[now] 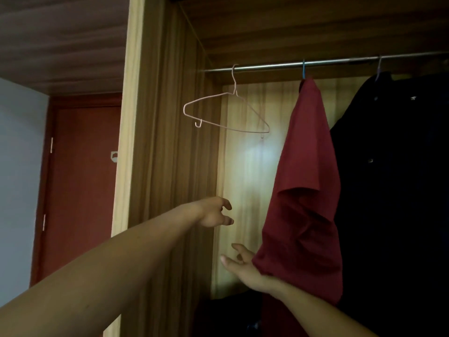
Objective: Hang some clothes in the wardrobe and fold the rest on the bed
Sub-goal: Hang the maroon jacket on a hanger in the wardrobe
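Reaching into the wardrobe (pixel 158 142), both my hands sit well below the rail (pixel 315 62). My left hand (pixel 215 212) hangs in the air beneath the rail's left end, fingers loosely curled, holding nothing. My right hand (pixel 243 266) lies lower, palm up, fingers apart and relaxed; the hem of the red shirt (pixel 303 190) drapes over its heel, ungripped. The shirt hangs from the rail's middle on a blue hook (pixel 303 69). An empty wire hanger (pixel 226 110) hangs tilted from the rail's left end. A dark garment (pixel 401 166) hangs from the rail further right.
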`<act>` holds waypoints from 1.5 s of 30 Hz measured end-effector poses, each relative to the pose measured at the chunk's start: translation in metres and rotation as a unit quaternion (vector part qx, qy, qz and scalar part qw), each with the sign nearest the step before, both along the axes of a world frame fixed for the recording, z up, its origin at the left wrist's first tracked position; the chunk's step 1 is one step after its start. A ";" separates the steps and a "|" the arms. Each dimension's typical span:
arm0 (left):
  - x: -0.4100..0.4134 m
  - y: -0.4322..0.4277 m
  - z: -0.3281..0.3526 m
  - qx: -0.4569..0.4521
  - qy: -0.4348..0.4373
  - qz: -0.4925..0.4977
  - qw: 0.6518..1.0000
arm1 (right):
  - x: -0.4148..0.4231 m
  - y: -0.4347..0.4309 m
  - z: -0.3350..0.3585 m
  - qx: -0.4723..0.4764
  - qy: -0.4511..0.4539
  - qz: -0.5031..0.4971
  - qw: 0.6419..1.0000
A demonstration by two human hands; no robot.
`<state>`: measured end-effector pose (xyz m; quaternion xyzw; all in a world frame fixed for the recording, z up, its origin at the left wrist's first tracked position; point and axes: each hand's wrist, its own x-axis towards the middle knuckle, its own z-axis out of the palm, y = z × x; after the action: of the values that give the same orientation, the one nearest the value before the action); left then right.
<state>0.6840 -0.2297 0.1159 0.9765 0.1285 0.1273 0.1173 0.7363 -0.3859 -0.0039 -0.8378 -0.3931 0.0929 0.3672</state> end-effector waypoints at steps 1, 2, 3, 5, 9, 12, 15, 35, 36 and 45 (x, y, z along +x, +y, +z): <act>-0.002 0.003 0.003 0.004 -0.002 -0.003 1.000 | -0.004 0.004 0.004 0.010 0.009 0.002 1.000; -0.005 0.005 0.005 0.010 -0.003 -0.006 1.000 | -0.005 0.007 0.009 0.024 0.008 0.003 1.000; -0.007 0.008 0.008 0.015 -0.004 -0.009 1.000 | -0.006 0.009 0.016 0.033 0.010 0.002 0.999; -0.011 0.013 0.014 0.024 -0.006 -0.013 1.000 | -0.006 0.016 0.031 0.046 0.002 -0.004 0.999; -0.011 0.021 0.038 0.045 -0.035 -0.007 0.998 | 0.004 0.021 0.073 0.072 -0.046 -0.033 0.996; -0.007 0.026 0.068 0.072 -0.097 0.020 0.992 | 0.020 0.019 0.120 0.098 -0.111 -0.072 0.986; -0.006 0.026 0.103 0.075 -0.181 0.020 0.980 | 0.036 0.011 0.170 0.135 -0.186 -0.121 0.966; 0.007 0.054 0.236 0.113 -0.370 0.186 0.903 | 0.106 -0.019 0.315 0.053 -0.392 -0.189 0.899; 0.011 0.051 0.237 0.096 -0.373 0.177 0.906 | 0.107 -0.021 0.317 0.043 -0.408 -0.199 0.890; 0.017 -0.004 0.249 -0.004 -0.435 0.101 0.895 | 0.107 -0.041 0.342 -0.074 -0.577 -0.284 0.763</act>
<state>0.7006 -0.2333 0.3651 0.8050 0.1631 0.5499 0.1517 0.8438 -0.4267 0.3380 -0.8312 -0.2670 -0.4874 0.0176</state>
